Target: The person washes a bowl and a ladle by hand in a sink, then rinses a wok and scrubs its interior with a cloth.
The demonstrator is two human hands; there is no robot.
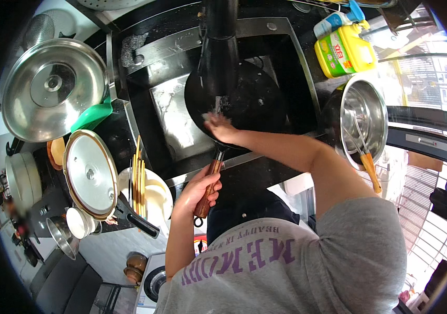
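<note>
My left hand (196,192) is wrapped around the brown wooden handle (209,192) of a black wok (262,98). The wok sits inside the sink (180,145), under a black faucet (219,55). Water (222,103) appears to fall from its spout into the wok. My right hand (221,127) reaches over the wok's near left rim, by the water. It is blurred, with something pale at its fingertips that I cannot make out. White flecks or suds dot the wok's dark inside.
Left of the sink are a large steel lid (86,59), a green scoop (94,114), a pressure-cooker lid (90,176) and chopsticks (139,176) over white bowls (154,196). On the right stand a yellow detergent jug (345,51), a spray bottle (333,24) and a steel basin (358,102) holding a wooden-handled utensil (370,172).
</note>
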